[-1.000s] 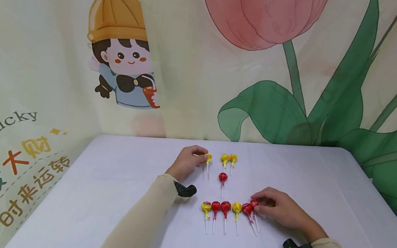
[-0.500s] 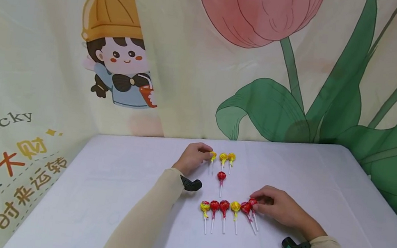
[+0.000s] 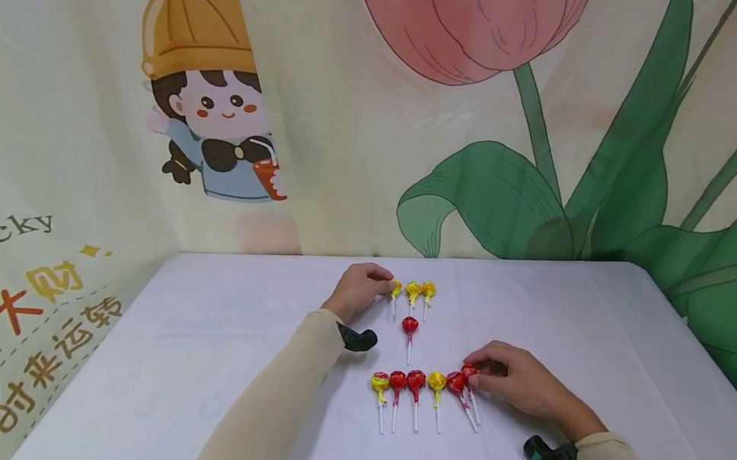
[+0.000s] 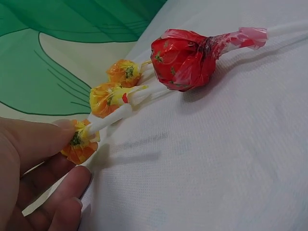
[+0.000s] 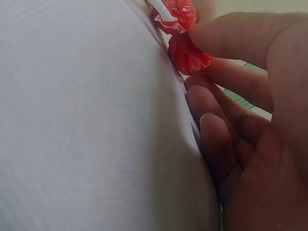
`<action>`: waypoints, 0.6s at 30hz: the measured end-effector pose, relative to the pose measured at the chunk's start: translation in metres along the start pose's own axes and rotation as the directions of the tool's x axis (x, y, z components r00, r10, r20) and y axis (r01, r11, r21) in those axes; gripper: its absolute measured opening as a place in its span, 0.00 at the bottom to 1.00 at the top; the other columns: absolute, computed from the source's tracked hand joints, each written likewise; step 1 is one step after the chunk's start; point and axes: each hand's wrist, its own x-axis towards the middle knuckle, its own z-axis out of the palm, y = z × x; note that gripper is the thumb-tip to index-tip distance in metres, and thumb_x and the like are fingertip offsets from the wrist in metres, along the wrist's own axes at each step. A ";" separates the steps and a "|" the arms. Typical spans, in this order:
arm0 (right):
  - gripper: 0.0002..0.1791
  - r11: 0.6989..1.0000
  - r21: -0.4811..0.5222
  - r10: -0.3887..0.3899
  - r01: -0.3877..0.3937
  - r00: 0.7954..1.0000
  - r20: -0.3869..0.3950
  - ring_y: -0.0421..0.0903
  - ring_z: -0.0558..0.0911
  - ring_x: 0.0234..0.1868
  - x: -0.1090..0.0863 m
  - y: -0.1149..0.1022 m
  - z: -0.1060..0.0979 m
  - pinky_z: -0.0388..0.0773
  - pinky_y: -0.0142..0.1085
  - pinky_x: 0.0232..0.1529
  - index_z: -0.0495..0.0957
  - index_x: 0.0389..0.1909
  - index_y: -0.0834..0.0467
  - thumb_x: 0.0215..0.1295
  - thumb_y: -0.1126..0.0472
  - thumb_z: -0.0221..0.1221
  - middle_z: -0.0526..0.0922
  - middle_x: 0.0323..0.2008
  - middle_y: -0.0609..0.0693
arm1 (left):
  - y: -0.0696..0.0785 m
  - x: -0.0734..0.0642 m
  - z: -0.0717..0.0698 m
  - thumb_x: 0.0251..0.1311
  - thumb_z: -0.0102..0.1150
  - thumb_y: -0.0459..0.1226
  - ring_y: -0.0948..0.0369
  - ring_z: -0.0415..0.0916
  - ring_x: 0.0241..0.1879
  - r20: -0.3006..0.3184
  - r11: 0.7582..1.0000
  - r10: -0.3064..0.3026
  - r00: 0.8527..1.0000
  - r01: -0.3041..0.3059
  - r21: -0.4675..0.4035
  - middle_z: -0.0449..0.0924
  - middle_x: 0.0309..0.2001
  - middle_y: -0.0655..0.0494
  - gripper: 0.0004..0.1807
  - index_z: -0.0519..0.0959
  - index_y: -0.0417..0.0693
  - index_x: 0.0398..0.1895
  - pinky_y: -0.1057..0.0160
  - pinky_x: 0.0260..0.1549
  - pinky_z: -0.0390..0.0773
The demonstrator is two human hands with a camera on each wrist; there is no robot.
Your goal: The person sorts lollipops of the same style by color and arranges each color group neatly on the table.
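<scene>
At the far side of the table, my left hand (image 3: 359, 290) pinches a yellow lollipop (image 4: 81, 144) by its wrapped head, the white stick pointing toward me. Just right of it lie two yellow lollipops (image 3: 412, 291), and a single red lollipop (image 3: 410, 325) lies nearer to me. My right hand (image 3: 519, 375) holds the rightmost red lollipop (image 5: 190, 57) of the front row between thumb and fingers. Its head touches the neighbouring red lollipop (image 3: 455, 383), and their sticks converge. The other fingers of the right hand rest by the cloth.
Leftward along the front row lie a yellow lollipop (image 3: 436, 381), two red lollipops (image 3: 415, 380) and a yellow-and-red lollipop (image 3: 380, 383). A white cloth covers the table (image 3: 187, 361). A printed curtain (image 3: 336, 103) hangs behind its far edge.
My left hand has carried its yellow lollipop rightward, closer to the two other yellow ones, then stays nearly still. The right hand keeps its place, and the head view shifts slightly.
</scene>
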 end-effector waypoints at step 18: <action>0.15 1.000 0.012 -0.028 0.028 1.000 0.004 0.46 0.74 0.41 -0.001 -0.002 -0.003 0.73 0.33 0.40 0.83 0.51 0.50 0.65 0.53 0.67 0.78 0.40 0.43 | 0.001 -0.004 0.005 0.62 0.69 0.43 0.53 0.74 0.48 -0.041 0.999 0.010 0.999 -0.008 0.047 0.82 0.44 0.57 0.08 0.86 0.55 0.42 0.53 0.53 0.73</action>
